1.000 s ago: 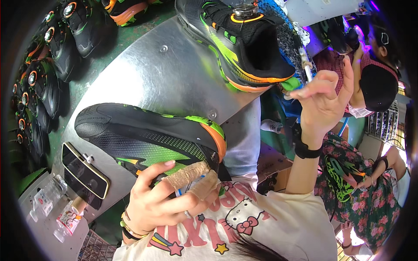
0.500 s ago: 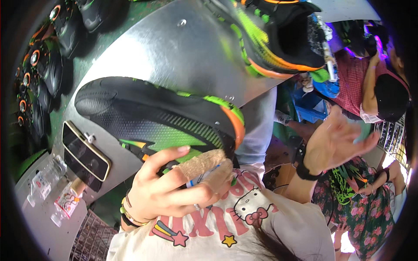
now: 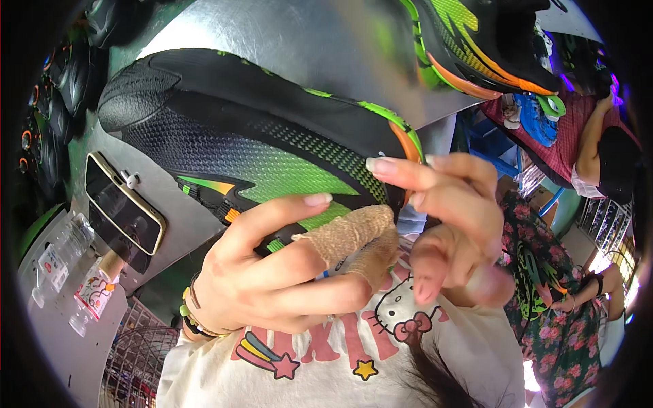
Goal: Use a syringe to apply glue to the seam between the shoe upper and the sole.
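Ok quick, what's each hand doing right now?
Left hand: closed around the heel end of the black and green shoe, bandage on one finger.
Right hand: holding nothing, fingers loosely curled, right beside the shoe's heel.

Shoe (image 3: 272,149) on metal table (image 3: 299,41); phone (image 3: 126,211) left of it; hands below, apparently touching shoe.

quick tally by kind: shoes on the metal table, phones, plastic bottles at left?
Black-and-green shoes on the metal table: 2, the near shoe by the left hand and right hand, and the far shoe
Phones: 1
Plastic bottles: 2
Total: 5
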Available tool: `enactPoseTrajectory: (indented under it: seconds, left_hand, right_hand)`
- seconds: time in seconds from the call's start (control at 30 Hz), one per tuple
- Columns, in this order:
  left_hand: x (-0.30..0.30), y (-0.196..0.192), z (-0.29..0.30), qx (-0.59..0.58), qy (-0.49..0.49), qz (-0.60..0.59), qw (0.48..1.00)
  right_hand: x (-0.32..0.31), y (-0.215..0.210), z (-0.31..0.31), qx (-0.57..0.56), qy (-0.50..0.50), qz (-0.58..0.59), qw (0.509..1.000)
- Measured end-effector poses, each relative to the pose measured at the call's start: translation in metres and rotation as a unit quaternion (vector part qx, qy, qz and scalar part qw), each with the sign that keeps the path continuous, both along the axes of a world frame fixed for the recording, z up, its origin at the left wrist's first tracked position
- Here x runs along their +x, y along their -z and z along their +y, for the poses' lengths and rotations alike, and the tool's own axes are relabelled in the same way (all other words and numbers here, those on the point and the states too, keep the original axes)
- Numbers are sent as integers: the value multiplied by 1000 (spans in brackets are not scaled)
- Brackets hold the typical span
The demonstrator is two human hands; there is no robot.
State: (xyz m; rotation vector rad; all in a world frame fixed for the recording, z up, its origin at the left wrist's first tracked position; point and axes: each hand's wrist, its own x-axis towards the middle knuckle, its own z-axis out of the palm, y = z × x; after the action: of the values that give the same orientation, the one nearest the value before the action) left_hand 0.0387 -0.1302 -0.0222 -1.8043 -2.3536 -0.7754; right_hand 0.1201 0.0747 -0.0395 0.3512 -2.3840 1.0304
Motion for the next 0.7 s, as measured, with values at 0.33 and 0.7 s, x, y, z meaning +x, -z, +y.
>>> enactPoseTrajectory:
  seconds: [0.33, 0.7]
  left_hand:
    - [5, 6, 0, -9, 3, 32, 999]
    - [-3, 0, 12, 16, -12, -5, 1000]
  right_hand:
    - [4, -1, 13, -7, -3, 41, 999]
    - [-13, 2, 3, -40, -1, 64, 997]
